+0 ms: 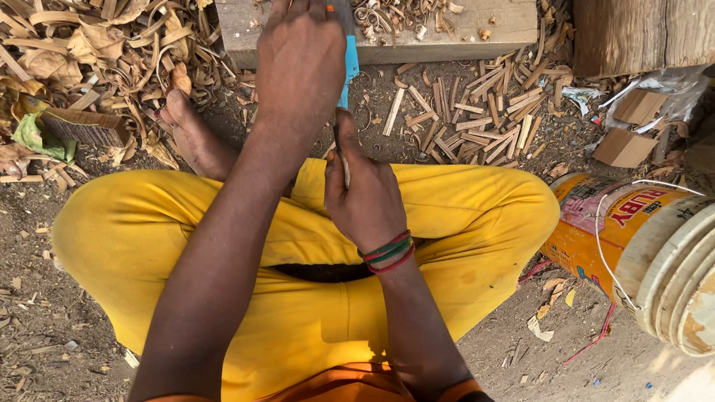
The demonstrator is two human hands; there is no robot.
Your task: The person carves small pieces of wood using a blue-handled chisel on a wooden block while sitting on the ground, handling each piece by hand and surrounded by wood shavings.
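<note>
Wooden stick [345, 165], thin and pale, stands nearly upright in the right hand [366, 199], whose grip is closed around it with the thumb pressed along its side; the hand sits over the lap, above the crossed legs in yellow trousers [223, 231]. That wrist wears red and green bangles [387, 251]. The left hand [300, 63] reaches forward past the right one, its grip wrapped around a tool with a blue blade [348, 71] that points down toward the top of the stick; the blade's tip lies just beside the right thumb, though whether it touches the wood cannot be told. Beyond the left hand lies a pale wooden block [447, 33] on the ground, with curled shavings scattered on its top. A pile of short cut wooden sticks [477, 115] lies on the dirt just in front of the block, to the right of the hands. A bare foot [195, 138] shows beside the left forearm, near a heap of wood shavings and strips [97, 52] at the upper left. A yellow plastic bucket [633, 246] with a wire handle lies on its side next to the right knee, and pieces of cardboard [629, 138] rest on the ground behind it.
</note>
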